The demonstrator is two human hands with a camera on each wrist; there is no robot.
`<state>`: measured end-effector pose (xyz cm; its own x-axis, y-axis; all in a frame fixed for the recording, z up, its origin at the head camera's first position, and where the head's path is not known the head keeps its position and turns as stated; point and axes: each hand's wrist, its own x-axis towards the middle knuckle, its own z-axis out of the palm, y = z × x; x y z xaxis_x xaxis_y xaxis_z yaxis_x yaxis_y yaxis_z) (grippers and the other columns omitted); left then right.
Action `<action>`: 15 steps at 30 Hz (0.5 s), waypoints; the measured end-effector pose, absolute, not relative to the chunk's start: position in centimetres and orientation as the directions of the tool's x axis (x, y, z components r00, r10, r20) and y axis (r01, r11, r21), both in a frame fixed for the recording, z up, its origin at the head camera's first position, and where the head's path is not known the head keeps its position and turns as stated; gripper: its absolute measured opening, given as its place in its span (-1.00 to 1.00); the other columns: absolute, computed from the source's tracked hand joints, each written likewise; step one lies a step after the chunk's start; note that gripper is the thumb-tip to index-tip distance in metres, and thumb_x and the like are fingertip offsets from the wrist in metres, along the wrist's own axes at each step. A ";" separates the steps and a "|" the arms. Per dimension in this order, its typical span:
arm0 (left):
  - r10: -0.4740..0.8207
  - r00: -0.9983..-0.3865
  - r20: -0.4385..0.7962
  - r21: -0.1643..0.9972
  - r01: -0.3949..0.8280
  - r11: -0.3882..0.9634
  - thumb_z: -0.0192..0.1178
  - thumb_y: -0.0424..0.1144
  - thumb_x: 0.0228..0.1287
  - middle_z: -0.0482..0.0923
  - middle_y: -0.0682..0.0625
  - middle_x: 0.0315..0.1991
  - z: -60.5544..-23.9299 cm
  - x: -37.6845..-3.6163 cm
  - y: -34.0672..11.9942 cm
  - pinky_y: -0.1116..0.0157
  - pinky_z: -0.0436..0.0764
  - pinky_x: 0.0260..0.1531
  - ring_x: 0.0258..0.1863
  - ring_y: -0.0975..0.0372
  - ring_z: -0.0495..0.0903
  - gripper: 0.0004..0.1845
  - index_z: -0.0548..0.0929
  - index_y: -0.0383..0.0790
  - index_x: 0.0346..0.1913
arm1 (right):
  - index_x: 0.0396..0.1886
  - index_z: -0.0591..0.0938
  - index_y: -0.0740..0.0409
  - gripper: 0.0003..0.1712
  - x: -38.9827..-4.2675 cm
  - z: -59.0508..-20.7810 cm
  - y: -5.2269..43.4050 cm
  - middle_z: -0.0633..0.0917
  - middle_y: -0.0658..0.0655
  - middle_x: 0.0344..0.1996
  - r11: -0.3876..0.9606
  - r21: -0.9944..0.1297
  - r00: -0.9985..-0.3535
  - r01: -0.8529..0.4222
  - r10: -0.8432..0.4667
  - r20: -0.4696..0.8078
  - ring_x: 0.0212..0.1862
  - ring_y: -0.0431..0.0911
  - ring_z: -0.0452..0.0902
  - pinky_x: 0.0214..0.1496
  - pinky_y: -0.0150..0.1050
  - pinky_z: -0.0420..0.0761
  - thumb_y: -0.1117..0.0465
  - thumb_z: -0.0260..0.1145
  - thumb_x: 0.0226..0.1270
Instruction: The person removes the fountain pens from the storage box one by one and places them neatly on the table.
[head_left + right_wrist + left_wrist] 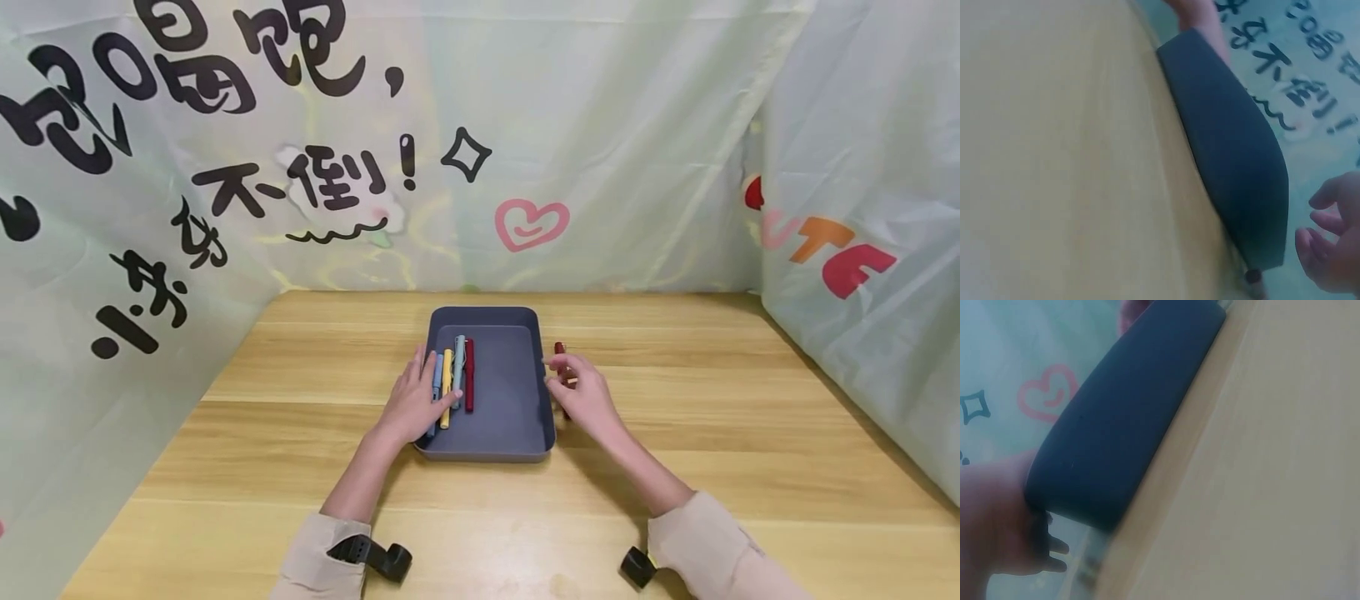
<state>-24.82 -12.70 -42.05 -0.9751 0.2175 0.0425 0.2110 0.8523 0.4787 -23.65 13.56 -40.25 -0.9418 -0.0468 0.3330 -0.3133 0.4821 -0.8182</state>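
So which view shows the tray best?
Head. It looks down into the tray, showing its floor, the pens inside and most of the rim; the left hand covers part of the left side. Both wrist views show only dark outer walls, nothing of the inside.

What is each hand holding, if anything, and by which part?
Right hand: nothing. Left hand: over the left rim of the tray; whether it grips there cannot be told.

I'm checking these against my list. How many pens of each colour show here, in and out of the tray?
Dark red pens: 2, one in the tray, one outside
Blue pen: 1
Yellow pen: 1
Pale blue pen: 1
Total: 5 pens
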 end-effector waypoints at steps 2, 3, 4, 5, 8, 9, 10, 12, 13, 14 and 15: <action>0.207 -0.977 0.048 0.484 0.204 0.851 -0.01 0.21 0.26 -0.38 -0.18 0.43 -42.0 -24.8 -12.7 -0.02 -0.08 0.26 0.37 -0.08 -0.19 -0.06 -0.15 -0.32 0.43 | -0.13 0.61 0.33 -0.72 -23.7 -39.6 12.9 0.54 0.24 -0.23 0.483 -0.813 -0.941 -0.326 -0.081 0.329 -0.30 0.00 0.50 -0.25 -0.24 0.53 0.45 0.27 0.10; 0.203 -0.978 0.048 0.485 0.200 0.851 0.00 0.21 0.26 -0.37 -0.19 0.43 -42.0 -24.8 -12.7 -0.01 -0.08 0.26 0.37 -0.07 -0.19 -0.05 -0.17 -0.34 0.43 | -0.13 0.61 0.32 -0.72 -23.8 -39.3 12.5 0.54 0.25 -0.23 0.488 -0.808 -0.941 -0.330 -0.101 0.323 -0.30 -0.01 0.50 -0.25 -0.24 0.53 0.44 0.28 0.11; 0.200 -0.979 0.045 0.484 0.196 0.853 -0.01 0.22 0.26 -0.37 -0.19 0.43 -42.0 -24.8 -12.7 -0.01 -0.08 0.26 0.37 -0.06 -0.19 -0.03 -0.19 -0.35 0.43 | -0.14 0.61 0.31 -0.73 -23.8 -39.0 12.1 0.54 0.24 -0.23 0.493 -0.803 -0.941 -0.334 -0.118 0.318 -0.31 -0.01 0.50 -0.26 -0.22 0.52 0.42 0.29 0.11; 0.199 -0.979 0.043 0.482 0.195 0.854 -0.01 0.22 0.25 -0.36 -0.19 0.43 -42.0 -24.8 -12.7 0.00 -0.08 0.26 0.37 -0.05 -0.19 -0.03 -0.20 -0.36 0.42 | -0.14 0.61 0.30 -0.73 -23.9 -38.8 11.8 0.55 0.24 -0.22 0.496 -0.800 -0.940 -0.338 -0.138 0.312 -0.31 -0.02 0.51 -0.26 -0.20 0.52 0.42 0.29 0.11; 0.195 -0.980 0.032 0.484 0.186 0.855 -0.02 0.23 0.25 -0.35 -0.19 0.43 -42.0 -24.8 -12.7 0.01 -0.08 0.26 0.37 -0.05 -0.20 -0.02 -0.21 -0.37 0.42 | -0.13 0.61 0.27 -0.74 -24.2 -38.3 10.7 0.55 0.23 -0.20 0.535 -0.771 -0.939 -0.345 -0.190 0.288 -0.30 -0.04 0.51 -0.26 -0.17 0.51 0.37 0.31 0.13; 0.193 -0.981 0.030 0.484 0.183 0.855 -0.02 0.23 0.25 -0.34 -0.19 0.43 -41.9 -24.8 -12.7 0.01 -0.08 0.27 0.37 -0.05 -0.19 -0.02 -0.21 -0.36 0.42 | -0.13 0.61 0.25 -0.74 -24.3 -38.2 10.3 0.56 0.23 -0.21 0.548 -0.763 -0.939 -0.343 -0.202 0.277 -0.30 -0.04 0.51 -0.27 -0.17 0.51 0.35 0.31 0.13; 0.191 -0.981 0.027 0.487 0.180 0.855 -0.02 0.23 0.25 -0.34 -0.19 0.43 -41.9 -24.8 -12.6 0.01 -0.07 0.27 0.37 -0.04 -0.19 -0.01 -0.21 -0.36 0.42 | -0.14 0.62 0.24 -0.74 -24.4 -38.1 9.9 0.56 0.22 -0.20 0.556 -0.757 -0.939 -0.343 -0.215 0.268 -0.30 -0.05 0.51 -0.28 -0.17 0.51 0.33 0.31 0.14; 0.187 -0.982 0.022 0.489 0.174 0.855 -0.01 0.24 0.24 -0.33 -0.19 0.44 -41.9 -24.8 -12.6 0.01 -0.07 0.27 0.37 -0.04 -0.18 -0.01 -0.21 -0.35 0.42 | -0.14 0.62 0.22 -0.75 -24.7 -37.9 9.2 0.54 0.24 -0.20 0.574 -0.742 -0.938 -0.345 -0.240 0.251 -0.30 -0.05 0.51 -0.28 -0.17 0.52 0.32 0.31 0.15; 0.186 -0.982 0.020 0.491 0.172 0.854 -0.01 0.24 0.24 -0.32 -0.18 0.44 -41.9 -24.8 -12.6 0.01 -0.07 0.26 0.37 -0.05 -0.18 -0.01 -0.21 -0.35 0.42 | -0.14 0.62 0.22 -0.75 -24.8 -37.8 8.8 0.54 0.24 -0.20 0.581 -0.737 -0.938 -0.345 -0.249 0.243 -0.29 -0.05 0.52 -0.28 -0.17 0.52 0.31 0.31 0.15; 0.187 -0.982 0.019 0.491 0.172 0.854 -0.01 0.23 0.24 -0.32 -0.18 0.44 -41.9 -24.8 -12.6 0.00 -0.06 0.26 0.37 -0.05 -0.17 -0.01 -0.21 -0.35 0.42 | -0.14 0.62 0.22 -0.75 -24.9 -37.7 8.4 0.54 0.25 -0.20 0.585 -0.733 -0.937 -0.346 -0.259 0.235 -0.29 -0.04 0.52 -0.27 -0.17 0.53 0.30 0.32 0.15; 0.188 -0.982 0.016 0.492 0.171 0.854 0.00 0.23 0.24 -0.31 -0.18 0.44 -41.9 -24.9 -12.6 0.00 -0.06 0.26 0.37 -0.05 -0.16 -0.01 -0.21 -0.35 0.42 | -0.14 0.62 0.23 -0.75 -25.0 -37.6 8.1 0.53 0.25 -0.20 0.589 -0.730 -0.936 -0.346 -0.267 0.228 -0.28 -0.03 0.53 -0.26 -0.17 0.53 0.30 0.32 0.15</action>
<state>-24.86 -12.61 -41.86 -0.9820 0.1880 0.0159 0.1714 0.8537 0.4918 -25.04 8.08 -37.64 -0.9361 -0.2675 0.2284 -0.3464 0.5886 -0.7304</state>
